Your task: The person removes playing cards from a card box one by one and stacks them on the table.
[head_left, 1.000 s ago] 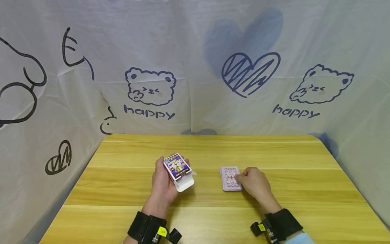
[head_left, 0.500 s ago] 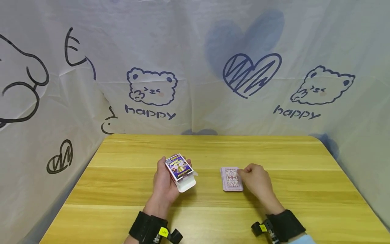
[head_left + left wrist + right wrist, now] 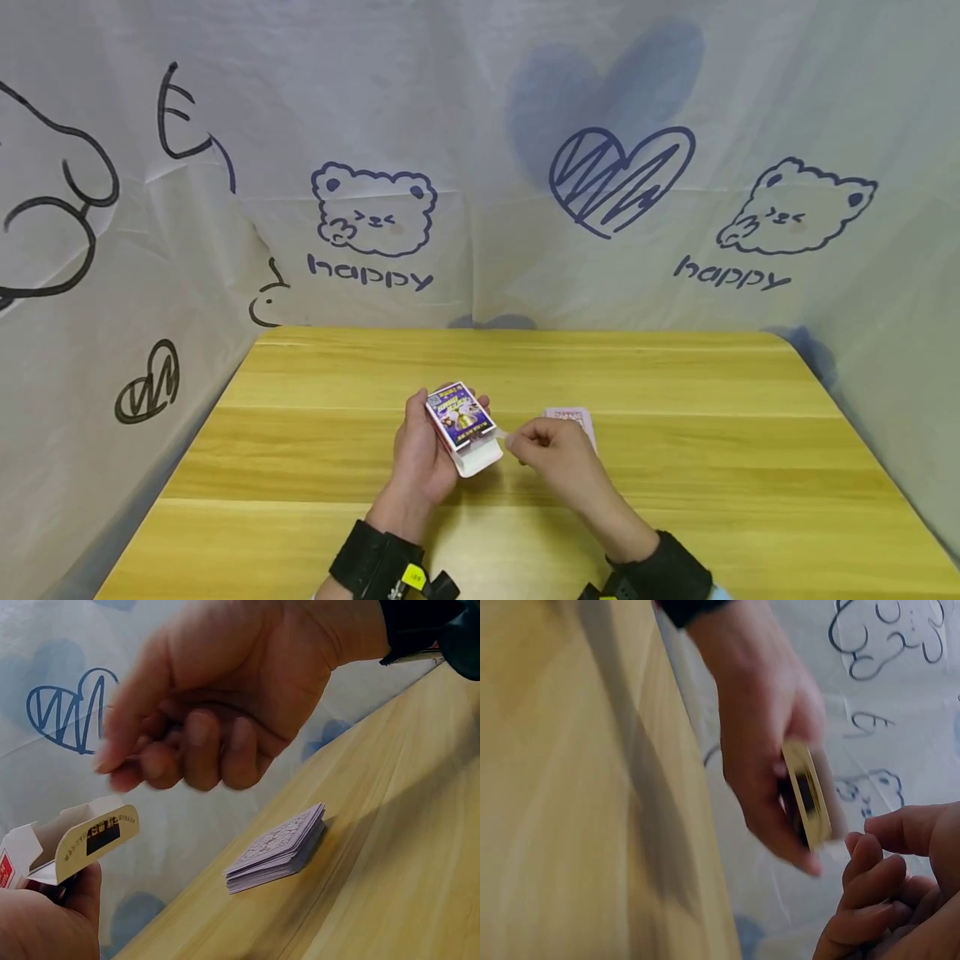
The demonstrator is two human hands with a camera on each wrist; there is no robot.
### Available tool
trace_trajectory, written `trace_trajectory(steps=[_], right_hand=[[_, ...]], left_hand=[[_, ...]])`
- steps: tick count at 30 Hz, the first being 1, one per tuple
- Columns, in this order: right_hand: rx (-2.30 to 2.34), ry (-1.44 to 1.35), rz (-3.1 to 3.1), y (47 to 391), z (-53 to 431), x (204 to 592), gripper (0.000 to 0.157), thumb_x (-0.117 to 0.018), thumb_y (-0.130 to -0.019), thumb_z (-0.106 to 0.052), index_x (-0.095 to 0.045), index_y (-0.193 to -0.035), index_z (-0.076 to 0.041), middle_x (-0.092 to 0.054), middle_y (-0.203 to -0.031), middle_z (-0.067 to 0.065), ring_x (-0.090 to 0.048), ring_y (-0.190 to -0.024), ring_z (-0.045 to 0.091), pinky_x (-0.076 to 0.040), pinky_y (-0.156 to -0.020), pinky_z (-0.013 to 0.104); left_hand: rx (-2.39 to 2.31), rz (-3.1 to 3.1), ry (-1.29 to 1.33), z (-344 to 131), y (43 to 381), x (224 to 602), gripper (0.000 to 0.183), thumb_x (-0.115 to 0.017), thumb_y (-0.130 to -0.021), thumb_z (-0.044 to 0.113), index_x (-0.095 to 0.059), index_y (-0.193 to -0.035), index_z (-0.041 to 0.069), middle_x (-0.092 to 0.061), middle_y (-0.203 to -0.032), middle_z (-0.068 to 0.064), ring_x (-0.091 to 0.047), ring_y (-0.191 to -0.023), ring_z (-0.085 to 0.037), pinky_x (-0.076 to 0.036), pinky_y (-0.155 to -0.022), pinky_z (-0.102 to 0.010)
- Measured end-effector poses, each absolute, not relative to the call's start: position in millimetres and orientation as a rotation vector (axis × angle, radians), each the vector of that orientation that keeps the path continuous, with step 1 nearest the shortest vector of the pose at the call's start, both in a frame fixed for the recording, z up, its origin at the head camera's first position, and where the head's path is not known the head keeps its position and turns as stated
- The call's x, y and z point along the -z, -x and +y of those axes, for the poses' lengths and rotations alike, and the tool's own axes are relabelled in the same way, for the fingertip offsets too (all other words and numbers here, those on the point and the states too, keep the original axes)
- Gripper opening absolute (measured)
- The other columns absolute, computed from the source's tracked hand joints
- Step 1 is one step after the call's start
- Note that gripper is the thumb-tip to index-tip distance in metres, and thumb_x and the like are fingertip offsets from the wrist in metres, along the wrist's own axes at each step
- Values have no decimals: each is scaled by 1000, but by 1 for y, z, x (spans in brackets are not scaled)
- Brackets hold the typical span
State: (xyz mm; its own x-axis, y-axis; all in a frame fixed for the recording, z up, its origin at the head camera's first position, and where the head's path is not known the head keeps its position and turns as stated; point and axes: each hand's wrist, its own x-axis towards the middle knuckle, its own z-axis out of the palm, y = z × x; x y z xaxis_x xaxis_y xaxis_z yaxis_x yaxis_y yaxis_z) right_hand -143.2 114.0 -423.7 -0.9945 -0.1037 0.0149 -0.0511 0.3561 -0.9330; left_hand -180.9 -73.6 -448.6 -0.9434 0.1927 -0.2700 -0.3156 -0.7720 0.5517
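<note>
My left hand grips an opened playing-card box, its purple printed face up and the open end towards me. The white end flap stands out from the box in the left wrist view. Beside the box is my right hand, thumb and index fingertips together and the other fingers curled. Those fingertips come right up to the box's side flap in the head view, and no card shows between them. A squared deck of cards lies back-up on the table, partly hidden behind the right hand in the head view.
The wooden table has a rounded far edge. White cloth with drawn bears and hearts hangs behind it and along both sides. Each wrist wears a black strap with a small camera.
The right hand has left the deck's edge and moved left to beside the box. The left hand has shifted slightly right with the box. The deck stays in place.
</note>
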Motion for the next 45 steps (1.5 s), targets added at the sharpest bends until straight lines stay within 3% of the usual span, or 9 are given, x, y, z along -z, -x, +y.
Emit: trace_trajectory(steps=[9,19,31,39,45], right_hand=[[1883,17,2315,143,95,435,23,-70,-86,-18,-69,-75,2,-63,-68,12,-42,-48,10,-33,-41,19],[1930,-182,2314,145,92,447,31,-74,-83,-23,-63,-68,1,-54,-55,3,-39,-46,10,-29,-39,20],[1989,-200,2282,144,91,448,24,-77,-79,-18,-65,-71,2,-56,-58,3,-46,-51,13,-35,-43,20],[1995,-213,2241,138,89,433,20,-72,-83,-11,-64,-76,6,-55,-59,3,-46,-52,13,-35,-44,19],[2019,-192,2186,143,92,448,23,-73,-83,-17,-64,-78,3,-55,-60,1,-47,-54,14,-36,-45,22]], left_hand=[[-2684,908,235,-71,178,447,53,-23,-104,47,-33,-143,11,-42,-143,-22,-51,-124,-33,-49,-98,-48],[-2686,951,202,-61,173,451,51,-25,-104,39,-32,-142,7,-48,-134,-17,-53,-122,-32,-50,-98,-46],[-2703,942,205,-60,174,452,48,-27,-104,37,-31,-142,8,-40,-142,-22,-53,-121,-34,-50,-96,-49],[-2699,932,209,-60,174,451,46,-26,-104,37,-33,-139,9,-37,-144,-23,-54,-120,-34,-51,-96,-48],[-2702,925,211,-62,175,450,50,-27,-103,37,-30,-143,7,-38,-143,-22,-54,-120,-34,-51,-95,-47]])
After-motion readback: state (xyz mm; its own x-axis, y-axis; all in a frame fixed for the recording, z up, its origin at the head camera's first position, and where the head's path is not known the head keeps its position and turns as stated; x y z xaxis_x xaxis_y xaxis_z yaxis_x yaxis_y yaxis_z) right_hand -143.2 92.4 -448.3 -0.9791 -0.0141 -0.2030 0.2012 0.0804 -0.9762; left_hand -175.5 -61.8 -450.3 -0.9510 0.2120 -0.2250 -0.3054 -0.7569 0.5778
